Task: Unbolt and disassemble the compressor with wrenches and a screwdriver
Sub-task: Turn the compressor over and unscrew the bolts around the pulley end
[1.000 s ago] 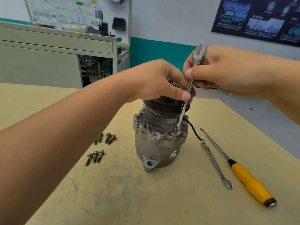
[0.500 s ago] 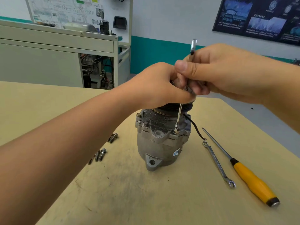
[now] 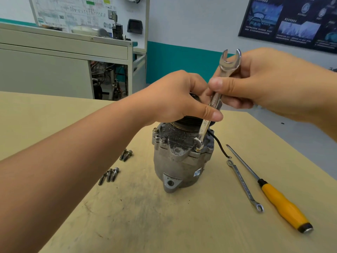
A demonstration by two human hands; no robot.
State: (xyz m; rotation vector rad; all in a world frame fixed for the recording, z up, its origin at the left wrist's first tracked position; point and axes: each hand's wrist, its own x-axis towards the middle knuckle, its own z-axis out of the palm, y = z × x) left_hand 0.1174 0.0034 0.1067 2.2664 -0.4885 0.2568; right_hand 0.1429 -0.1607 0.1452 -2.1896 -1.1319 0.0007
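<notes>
1. Presently we note the compressor upright on the table, five bolts out.
2. Our left hand grips its top; our right hand pinches the wrench, set on a seated bolt.
3. We judge other bolts remain.

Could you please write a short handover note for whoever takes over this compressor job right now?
Left hand grips the top of the compressor, steadying it upright on the table.
Right hand holds a wrench, its lower end set on a flange bolt.
Done: five loose bolts lie left of the compressor.
Left: that bolt, at least two more bolts on the flange's left, then disassembly. Spare wrench and screwdriver lie to the right.
</notes>
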